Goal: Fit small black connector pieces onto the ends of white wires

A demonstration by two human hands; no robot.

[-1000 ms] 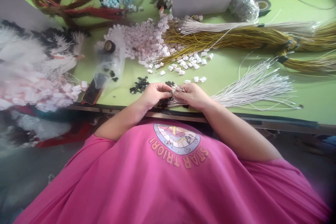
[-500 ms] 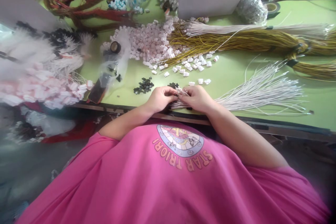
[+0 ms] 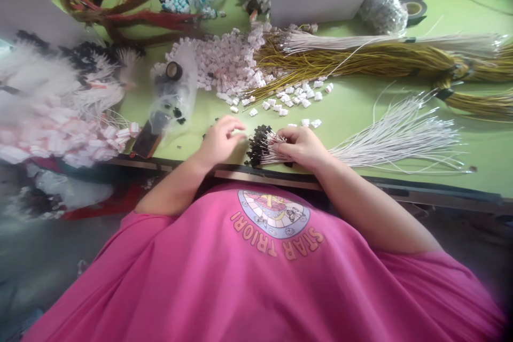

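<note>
My right hand [image 3: 303,145] is closed around a bundle of white wires [image 3: 395,141] near its left end. Small black connectors [image 3: 259,145] cluster at that end, just left of my right fingertips, and the wires fan out loosely to the right. My left hand [image 3: 222,140] is a short way left of the connectors, its fingers curved with a gap between thumb and fingertips. I see nothing between them. The loose black parts under my left hand are mostly hidden.
White connectors [image 3: 224,61] lie heaped behind my hands, with several strays. Yellow wire bundles [image 3: 372,63] lie at the back right. A phone-like dark object [image 3: 151,134], a roll of black tape [image 3: 173,71] and pink-white connectors [image 3: 76,131] are to the left. The table edge [image 3: 360,184] runs close to my body.
My left hand has left the wire bundle and moved left, over the loose black parts. The black connector ends now show. My right hand stays on the bundle.
</note>
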